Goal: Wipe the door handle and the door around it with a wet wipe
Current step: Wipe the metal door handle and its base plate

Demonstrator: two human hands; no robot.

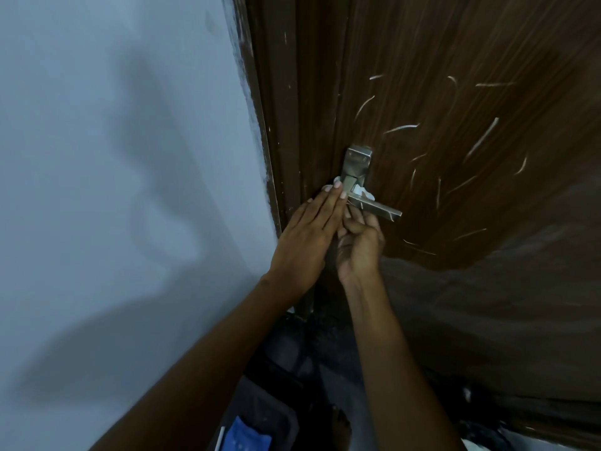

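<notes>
A wet wipe (361,191) is bunched around the neck of the metal door handle (374,206), pinched there by the curled fingers of the right hand (359,245), apparently to scrub the lever's base. The left hand (305,236), fingers straight and together, is laid flat at nine o'clock of the handle, probably as a brace. The brown door (455,125) around it is streaked with pale scratches; a blue-grey wall (113,157) lies further left.
</notes>
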